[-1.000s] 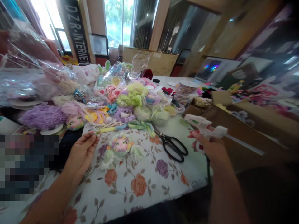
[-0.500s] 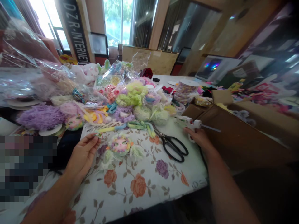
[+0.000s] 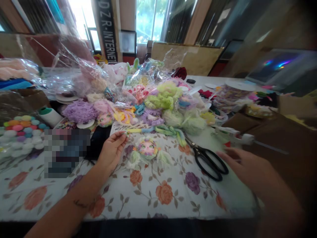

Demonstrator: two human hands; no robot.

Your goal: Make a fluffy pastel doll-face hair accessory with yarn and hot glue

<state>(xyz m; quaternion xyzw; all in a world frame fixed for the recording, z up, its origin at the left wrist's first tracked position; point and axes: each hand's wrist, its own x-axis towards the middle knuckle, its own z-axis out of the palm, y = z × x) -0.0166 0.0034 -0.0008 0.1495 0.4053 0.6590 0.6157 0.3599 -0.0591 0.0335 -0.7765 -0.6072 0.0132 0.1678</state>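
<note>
My left hand (image 3: 115, 145) pinches the end of a yellow, blue and green fuzzy stem (image 3: 146, 130), or a small piece at that end; the held part is tiny. Right of my left hand a doll face with pale green tufts (image 3: 148, 147) lies on the floral cloth (image 3: 148, 208). My right hand (image 3: 235, 160) is blurred, its fingers apart, with nothing seen in it. It is just below a white glue gun (image 3: 229, 135) and right of the black-handled scissors (image 3: 206, 160).
A heap of yarn, ribbons and trims (image 3: 160, 99) fills the back of the table. Pompoms (image 3: 22, 132) and a green-and-white spool (image 3: 51, 117) are at the left. A cardboard box (image 3: 267, 132) stands at the right, and clear plastic film (image 3: 61, 72) lies at the back left.
My right hand has let go of the glue gun and moved down from it. The view has turned left, bringing the pompoms in. My left hand keeps its pinch beside the doll face.
</note>
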